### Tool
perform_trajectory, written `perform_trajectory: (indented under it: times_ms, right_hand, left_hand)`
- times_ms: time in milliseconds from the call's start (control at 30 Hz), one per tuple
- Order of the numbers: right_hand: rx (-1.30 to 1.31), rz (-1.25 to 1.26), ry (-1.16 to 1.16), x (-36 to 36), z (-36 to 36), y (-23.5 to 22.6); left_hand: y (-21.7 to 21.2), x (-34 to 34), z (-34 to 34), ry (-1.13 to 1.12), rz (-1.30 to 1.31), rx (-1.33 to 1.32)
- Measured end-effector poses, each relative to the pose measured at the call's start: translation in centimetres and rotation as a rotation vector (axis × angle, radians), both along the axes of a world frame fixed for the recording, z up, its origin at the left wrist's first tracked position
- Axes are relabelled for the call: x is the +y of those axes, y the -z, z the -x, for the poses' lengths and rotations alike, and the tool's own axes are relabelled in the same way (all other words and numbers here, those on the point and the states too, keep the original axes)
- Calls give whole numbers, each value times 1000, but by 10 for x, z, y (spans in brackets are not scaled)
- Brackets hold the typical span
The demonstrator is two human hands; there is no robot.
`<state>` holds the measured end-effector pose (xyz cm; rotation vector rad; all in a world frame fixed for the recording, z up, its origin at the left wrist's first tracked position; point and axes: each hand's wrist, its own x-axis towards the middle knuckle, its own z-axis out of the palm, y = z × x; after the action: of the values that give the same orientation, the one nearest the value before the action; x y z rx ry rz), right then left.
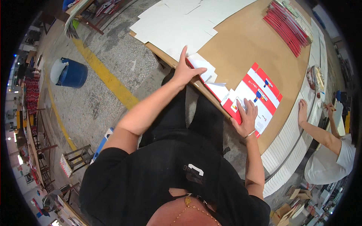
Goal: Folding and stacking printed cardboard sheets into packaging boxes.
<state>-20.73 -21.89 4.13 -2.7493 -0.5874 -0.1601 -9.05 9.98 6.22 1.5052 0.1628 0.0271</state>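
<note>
A partly folded carton (220,90) with a white inside and a red outer edge lies along the near edge of the brown table. Over its far left end is my left hand (183,73), thumb stretched across the white flap and forefinger pointing away along the edge. My right hand (247,116) rests with fingers apart on a flat carton blank (268,96), printed red and white with pictures of a blue-handled tool. That blank meets the folded carton's right end; my hand hides part of the join.
White cardboard sheets (173,24) cover the table's far left. A row of red folded cartons (284,30) lies far right. Beyond the right edge, a person in a white shirt (330,165) works beside long white stacks (283,145). A blue bin (72,73) stands on the floor at left.
</note>
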Motion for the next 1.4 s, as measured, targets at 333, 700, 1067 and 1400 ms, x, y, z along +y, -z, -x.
perform_trajectory:
  times_ms: [333, 700, 1067, 1400]
  right_hand:
    - [18, -122, -84, 11, -2, -2]
    - [15, 6, -54, 15, -4, -7]
    - [41, -63, 39, 23, -5, 5]
    - [28, 57, -58, 7, -12, 3]
  left_hand:
    - [39, -37, 14, 193, -417, -657]
    - [24, -42, 15, 774, -1382, -743]
    - [20, -77, 31, 620, -1450, -507]
    - [4, -136, -35, 524, -1449, -194]
